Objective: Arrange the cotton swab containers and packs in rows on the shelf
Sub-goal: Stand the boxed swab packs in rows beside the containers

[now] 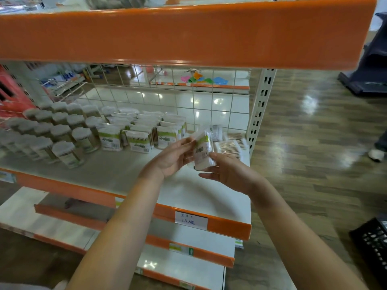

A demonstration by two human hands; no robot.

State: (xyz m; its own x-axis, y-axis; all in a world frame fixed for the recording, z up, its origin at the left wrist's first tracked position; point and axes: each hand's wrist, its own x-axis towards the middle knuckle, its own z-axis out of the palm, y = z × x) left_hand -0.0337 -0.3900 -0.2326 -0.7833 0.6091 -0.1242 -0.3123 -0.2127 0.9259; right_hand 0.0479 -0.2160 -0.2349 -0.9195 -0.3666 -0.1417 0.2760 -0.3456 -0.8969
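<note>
Both of my hands hold one cotton swab pack [202,150] with a green-and-white label above the shelf [117,170]. My left hand [173,158] grips its left side and my right hand [228,172] pinches its lower right edge. Round cotton swab containers [62,132] stand in rows on the shelf's left part. Green-labelled packs [146,132] stand in rows at the middle. A few clear packs of wooden swabs [230,146] lie flat at the shelf's right end, behind the held pack.
An orange-fronted upper shelf [188,34] overhangs the work area. A wire grid back panel [167,97] and a white perforated upright [259,114] bound the shelf. Lower shelves [188,258] step out below. A black crate [372,237] sits on the wooden floor at right, and someone's shoe [376,154] shows farther back.
</note>
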